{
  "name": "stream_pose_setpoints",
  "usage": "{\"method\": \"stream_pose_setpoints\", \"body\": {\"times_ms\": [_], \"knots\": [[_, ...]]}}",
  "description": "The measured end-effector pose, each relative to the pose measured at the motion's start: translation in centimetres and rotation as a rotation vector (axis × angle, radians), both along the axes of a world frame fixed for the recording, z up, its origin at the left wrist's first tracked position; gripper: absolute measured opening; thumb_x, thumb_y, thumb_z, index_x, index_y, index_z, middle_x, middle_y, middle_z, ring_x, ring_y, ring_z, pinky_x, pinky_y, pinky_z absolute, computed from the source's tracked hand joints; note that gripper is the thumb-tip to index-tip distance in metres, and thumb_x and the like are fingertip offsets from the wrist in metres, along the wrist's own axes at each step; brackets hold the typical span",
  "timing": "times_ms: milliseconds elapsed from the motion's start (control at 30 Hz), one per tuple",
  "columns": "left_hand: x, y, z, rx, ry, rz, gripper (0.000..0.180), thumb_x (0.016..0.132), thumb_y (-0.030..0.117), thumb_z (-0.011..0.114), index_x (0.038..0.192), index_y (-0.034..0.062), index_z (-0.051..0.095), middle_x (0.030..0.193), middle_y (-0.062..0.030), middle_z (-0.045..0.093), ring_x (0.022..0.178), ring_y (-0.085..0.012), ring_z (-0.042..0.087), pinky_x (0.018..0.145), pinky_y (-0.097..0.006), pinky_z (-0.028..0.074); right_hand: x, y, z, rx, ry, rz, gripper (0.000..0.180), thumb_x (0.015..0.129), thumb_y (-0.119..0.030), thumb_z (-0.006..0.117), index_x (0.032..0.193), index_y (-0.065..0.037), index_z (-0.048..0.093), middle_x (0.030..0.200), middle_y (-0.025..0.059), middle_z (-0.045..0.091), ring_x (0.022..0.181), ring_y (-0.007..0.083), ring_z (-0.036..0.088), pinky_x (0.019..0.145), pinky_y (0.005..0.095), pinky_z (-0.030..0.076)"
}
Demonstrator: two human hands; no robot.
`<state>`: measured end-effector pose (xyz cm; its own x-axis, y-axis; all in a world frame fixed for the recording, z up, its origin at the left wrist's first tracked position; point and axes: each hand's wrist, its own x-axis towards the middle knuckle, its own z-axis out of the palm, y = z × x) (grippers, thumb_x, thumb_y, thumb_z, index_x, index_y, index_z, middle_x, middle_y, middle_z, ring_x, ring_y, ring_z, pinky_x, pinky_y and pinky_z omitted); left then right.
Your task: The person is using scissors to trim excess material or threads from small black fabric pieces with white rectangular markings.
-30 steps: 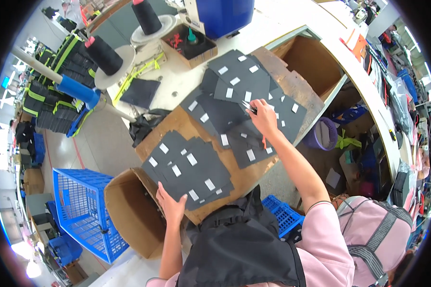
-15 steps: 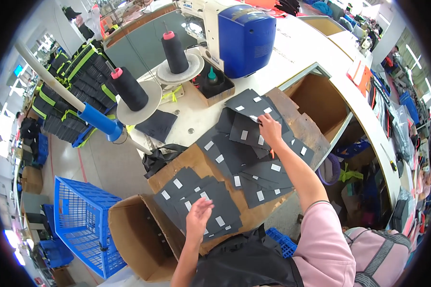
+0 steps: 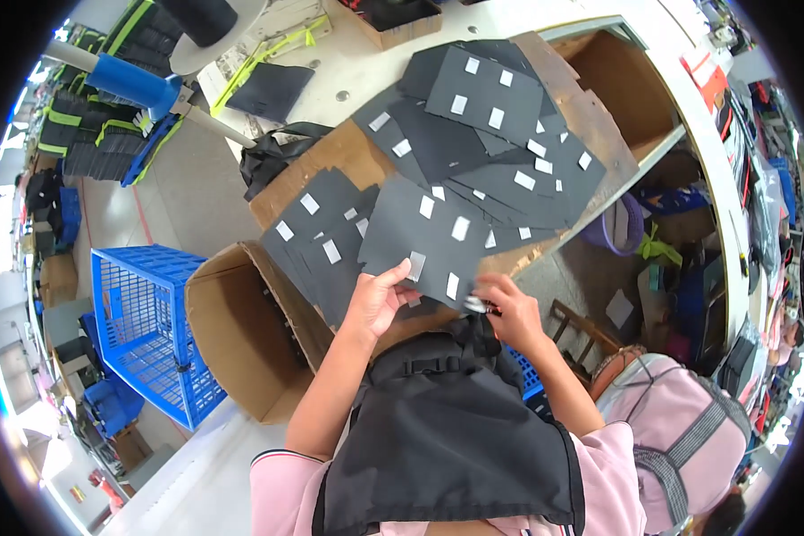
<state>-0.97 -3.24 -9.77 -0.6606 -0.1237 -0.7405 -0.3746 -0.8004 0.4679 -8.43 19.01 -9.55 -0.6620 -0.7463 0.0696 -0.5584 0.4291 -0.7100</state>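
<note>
A black fabric panel (image 3: 400, 223) with white rectangular patches is raised in front of me. My left hand (image 3: 380, 302) pinches its near-left edge, thumb on top. At the panel's near-right corner, my right hand (image 3: 512, 314) is closed on a small metal-tipped tool (image 3: 476, 305), blurred and partly hidden by the fingers. Similar panels lie in a loose pile (image 3: 545, 192) to the far right. Another stack of them (image 3: 305, 228) rests at the left, partly beneath the held panel.
Brown cardboard (image 3: 344, 165) lies under the panels. An open carton (image 3: 241, 335) and a blue plastic crate (image 3: 152, 330) stand at the left. Beyond is a white sewing table (image 3: 366, 67) with a dark thread cone (image 3: 201, 18). A pink bag-like bundle (image 3: 679, 429) sits at my right.
My right hand has come back from the far pile to near my body. A panel is now in my left hand, which was above the left stack with nothing held. The view has tilted downward.
</note>
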Motion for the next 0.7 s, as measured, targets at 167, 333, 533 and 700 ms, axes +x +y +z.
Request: {"method": "stream_pose_setpoints", "body": {"times_ms": [167,333,533,700], "knots": [[2.0,1.9,3.3,-0.082,0.113,0.086,0.026,0.084,0.008,0.061,0.108,0.0015,0.055,0.1,-0.0081,0.06,0.088,-0.0194,0.06,0.072,-0.035,0.052,1.8,-0.5,4.1,-0.108,-0.07,-0.273,0.032,0.068,0.003,0.063,0.098,-0.007,0.059,0.091,0.0079,0.059,0.069,0.0241,0.062,0.057,0.0313,0.05],[3.2,3.2,5.3,-0.251,0.163,0.051,0.021,0.083,0.008,0.064,0.102,0.0006,0.059,0.095,-0.006,0.061,0.085,-0.0165,0.059,0.07,-0.032,0.052,3.3,-2.7,6.2,-0.089,-0.033,-0.115,0.031,0.069,-0.01,0.071,0.097,-0.007,0.057,0.082,0.0072,0.056,0.062,0.0236,0.058,0.055,0.0319,0.045],[3.8,3.8,6.8,-0.405,0.221,0.018,0.018,0.082,0.01,0.066,0.096,-0.0003,0.061,0.09,-0.0048,0.062,0.081,-0.0133,0.059,0.066,-0.029,0.052,3.6,-2.0,6.8,-0.196,0.182,-0.131,0.027,0.066,-0.01,0.071,0.091,-0.008,0.06,0.079,0.0054,0.056,0.059,0.0224,0.055,0.052,0.0326,0.043],[4.1,4.0,7.1,-0.478,0.278,-0.046,0.015,0.084,0.008,0.064,0.095,-0.001,0.061,0.089,-0.0046,0.062,0.079,-0.0123,0.059,0.067,-0.028,0.052,3.7,-1.6,7.2,-0.16,0.189,-0.093,0.027,0.066,-0.008,0.072,0.09,-0.007,0.06,0.077,0.0068,0.056,0.06,0.0237,0.056,0.053,0.0326,0.044]]}}
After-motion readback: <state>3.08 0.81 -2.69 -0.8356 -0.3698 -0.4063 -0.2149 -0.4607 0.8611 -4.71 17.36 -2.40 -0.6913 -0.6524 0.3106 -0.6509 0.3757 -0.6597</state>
